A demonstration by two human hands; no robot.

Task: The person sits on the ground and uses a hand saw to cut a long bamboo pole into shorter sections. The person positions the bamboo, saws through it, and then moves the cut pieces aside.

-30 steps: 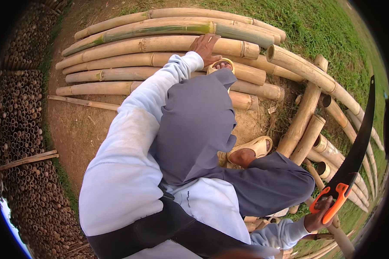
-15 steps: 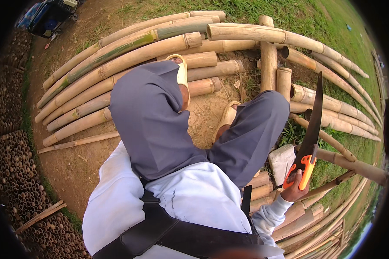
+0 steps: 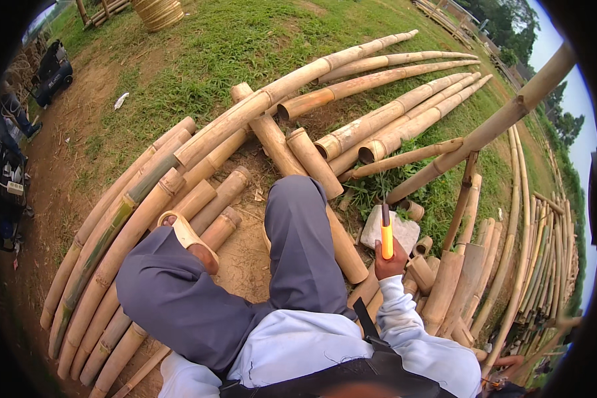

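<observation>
My right hand (image 3: 391, 263) is closed round the orange handle of a handsaw (image 3: 387, 239). The saw is seen nearly edge-on, so its dark blade shows only as a thin line pointing away from me. Just behind the hand lies a pale stone block (image 3: 408, 233). Short bamboo offcuts (image 3: 423, 246) lie to the right of the stone. Of my left arm only the white sleeve (image 3: 191, 379) shows at the lower edge; the hand itself is out of view.
Long bamboo poles (image 3: 116, 229) lie side by side on the left, next to my sandalled foot (image 3: 186, 232). More poles (image 3: 395, 126) rest on the grass ahead. A thick bamboo pole (image 3: 491, 136) slants up at the right. Dark equipment (image 3: 6, 192) stands far left.
The view has turned to the right. The saw, earlier seen broadside with its blade pointing up, is now almost edge-on. My right hand still grips it.
</observation>
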